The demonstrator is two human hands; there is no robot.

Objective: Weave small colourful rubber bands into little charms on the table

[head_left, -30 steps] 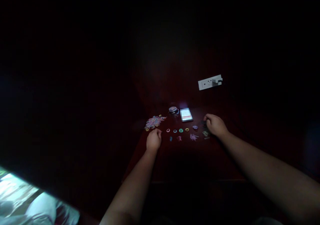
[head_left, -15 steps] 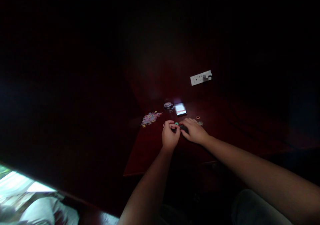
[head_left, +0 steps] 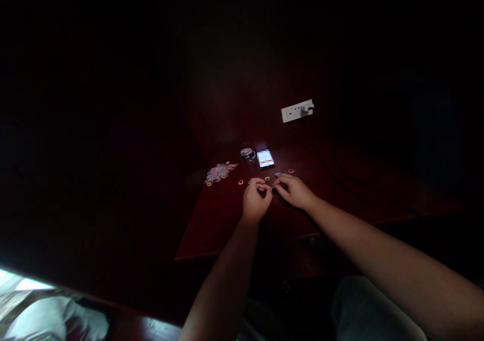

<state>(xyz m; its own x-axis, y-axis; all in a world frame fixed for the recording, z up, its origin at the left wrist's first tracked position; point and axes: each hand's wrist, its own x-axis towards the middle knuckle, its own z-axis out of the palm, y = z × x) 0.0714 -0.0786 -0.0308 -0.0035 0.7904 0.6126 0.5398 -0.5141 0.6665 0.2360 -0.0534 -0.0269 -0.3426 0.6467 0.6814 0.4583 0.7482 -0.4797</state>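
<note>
Bluish band (head_left: pixel 273 187), small and blurred, is sitting between the fingertips of the two hands, low over the dark red table (head_left: pixel 215 225); the right hand (head_left: pixel 297 192) is bringing its thumb and forefinger nearly together and is pinching the band at their tips; the left hand (head_left: pixel 255 202) is curling its fingers round towards its thumb, leaving a gap inside the curve, and whether its tips are also gripping the band I cannot tell. The band is lying to the right of the left palm and to the left of the right palm, with both sets of fingertips about equally near; its long axis (if it is having one at all) is too small to read. Just past the fingers a yellow ring (head_left: pixel 267 178) is lying flat, with a purple bundle (head_left: pixel 278 174) close beyond the right fingertips; a pink ring (head_left: pixel 241 182) is lying off to the left, and an orange-pink ring (head_left: pixel 291 171) is resting beyond the right hand. Farther out, a loose heap of coloured bands (head_left: pixel 219 173) is spreading near the table's left side; a round container (head_left: pixel 247 153) is standing beside a glowing phone (head_left: pixel 265 159); above them a white socket strip (head_left: pixel 291 113) is holding a plug (head_left: pixel 306 109).
</note>
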